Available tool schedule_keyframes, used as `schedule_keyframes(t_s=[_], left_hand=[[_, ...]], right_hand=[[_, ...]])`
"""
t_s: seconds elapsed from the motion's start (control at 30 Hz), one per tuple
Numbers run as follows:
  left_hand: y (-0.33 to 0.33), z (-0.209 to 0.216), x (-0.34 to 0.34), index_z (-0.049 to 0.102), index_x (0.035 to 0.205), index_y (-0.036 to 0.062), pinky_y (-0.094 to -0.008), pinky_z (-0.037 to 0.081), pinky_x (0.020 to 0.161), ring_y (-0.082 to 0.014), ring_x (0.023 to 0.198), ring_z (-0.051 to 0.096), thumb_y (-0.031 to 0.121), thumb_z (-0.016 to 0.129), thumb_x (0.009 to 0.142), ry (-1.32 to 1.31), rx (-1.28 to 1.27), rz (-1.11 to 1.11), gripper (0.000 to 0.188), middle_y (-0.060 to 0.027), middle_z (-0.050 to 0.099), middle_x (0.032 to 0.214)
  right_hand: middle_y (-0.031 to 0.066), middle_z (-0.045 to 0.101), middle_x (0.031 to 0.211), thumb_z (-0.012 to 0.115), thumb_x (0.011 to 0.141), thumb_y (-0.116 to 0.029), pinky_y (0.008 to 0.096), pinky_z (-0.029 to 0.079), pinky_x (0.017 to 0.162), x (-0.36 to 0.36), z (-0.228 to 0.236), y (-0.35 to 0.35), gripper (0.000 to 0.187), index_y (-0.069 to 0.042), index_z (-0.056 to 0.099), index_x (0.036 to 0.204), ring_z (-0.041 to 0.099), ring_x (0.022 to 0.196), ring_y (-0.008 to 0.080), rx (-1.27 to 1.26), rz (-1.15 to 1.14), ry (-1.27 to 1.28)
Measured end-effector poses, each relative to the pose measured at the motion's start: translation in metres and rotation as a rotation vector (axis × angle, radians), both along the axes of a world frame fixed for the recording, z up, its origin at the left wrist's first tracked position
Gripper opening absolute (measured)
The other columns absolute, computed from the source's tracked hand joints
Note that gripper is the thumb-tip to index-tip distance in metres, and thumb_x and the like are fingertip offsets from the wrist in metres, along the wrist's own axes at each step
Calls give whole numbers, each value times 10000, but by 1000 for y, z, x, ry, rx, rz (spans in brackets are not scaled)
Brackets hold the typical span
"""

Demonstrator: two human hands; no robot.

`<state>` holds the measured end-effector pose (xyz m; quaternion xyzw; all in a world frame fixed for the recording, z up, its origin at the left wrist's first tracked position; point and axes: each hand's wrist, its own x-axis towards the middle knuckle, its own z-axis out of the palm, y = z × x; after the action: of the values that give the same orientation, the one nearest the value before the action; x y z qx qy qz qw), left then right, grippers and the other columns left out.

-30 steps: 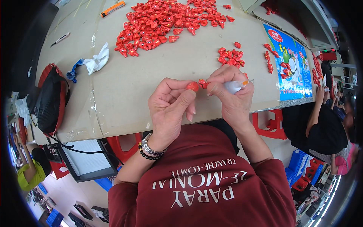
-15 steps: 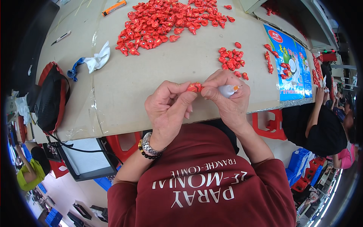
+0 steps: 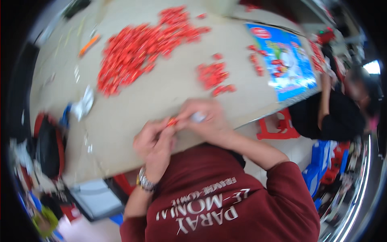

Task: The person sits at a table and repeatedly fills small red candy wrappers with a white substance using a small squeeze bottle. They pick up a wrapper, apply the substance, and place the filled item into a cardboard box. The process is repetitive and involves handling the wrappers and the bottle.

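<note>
Left hand (image 3: 155, 139) pinches a small red piece (image 3: 172, 122) between thumb and fingers above the near side of the table (image 3: 117, 121); right hand (image 3: 206, 117) sits narrow at the piece's right, a whitish object (image 3: 198, 117) held within its curled fingers. Blur hides whether its fingertips also grip the piece. Risk, in judgement: the piece could slip, the pinch being small; the whitish object could shift if the curled fingers loosen.
</note>
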<state>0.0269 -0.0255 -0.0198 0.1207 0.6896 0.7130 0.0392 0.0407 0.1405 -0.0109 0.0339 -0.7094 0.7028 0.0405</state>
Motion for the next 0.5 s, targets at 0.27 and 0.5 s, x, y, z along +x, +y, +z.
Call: schedule_keyframes(t_s=[0.27,0.5], left_hand=[[8,-12,2,568,880,-16,-189,333,393,-57,461,441,-44,606,859,-103,62,83,52,-85,594,727],[5,-15,6,547,855,3,-169,280,402,-31,489,409,71,603,905,-71,60,118,101,-50,582,705]], right_hand=[[76,612,672,711,767,-138,289,453,569,-8,-14,4,165,-9,611,750,595,624,163,17,-8,130],[79,556,603,718,743,-166,321,396,504,-8,-15,-5,229,-11,554,701,545,551,190,-38,-26,157]])
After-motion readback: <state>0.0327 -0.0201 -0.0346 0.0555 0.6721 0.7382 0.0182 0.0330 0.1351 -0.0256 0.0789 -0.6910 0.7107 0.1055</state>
